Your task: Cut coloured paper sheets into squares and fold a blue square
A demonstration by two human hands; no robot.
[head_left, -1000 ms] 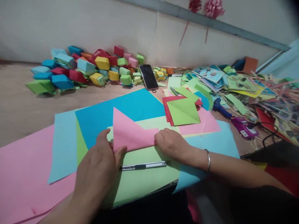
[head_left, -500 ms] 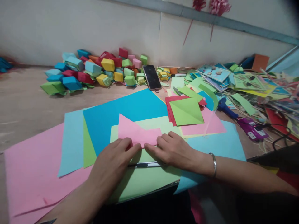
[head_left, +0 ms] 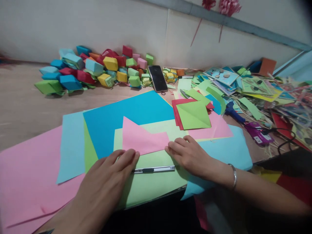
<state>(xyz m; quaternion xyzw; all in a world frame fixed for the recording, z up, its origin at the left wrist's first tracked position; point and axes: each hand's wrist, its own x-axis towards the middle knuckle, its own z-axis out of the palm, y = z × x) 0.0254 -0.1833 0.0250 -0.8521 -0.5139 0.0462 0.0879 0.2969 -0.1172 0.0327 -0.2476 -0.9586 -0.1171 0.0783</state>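
Note:
A folded piece of pink paper, with a point standing up at its left, lies on a light green sheet. Its straight folded edge faces me. My left hand is at the lower left corner, bent fingers and thumb close together on the paper. At the lower right corner, the curled fingers of my right hand grip the paper's edge. A metal bangle circles the right wrist. Between my hands, just below the fold, lies a slim utility knife, untouched by the right hand; its left end meets the left hand.
Blue, pink and light blue sheets spread underneath. Green folded squares lie at the right, beside a blue-handled tool and a purple box. Behind are a phone, many small paper boxes and cluttered craft pieces.
My hands have slid apart along the fold, the left one leftward and the right one rightward, uncovering the pink paper's lower edge and more of the knife. The view has shifted slightly.

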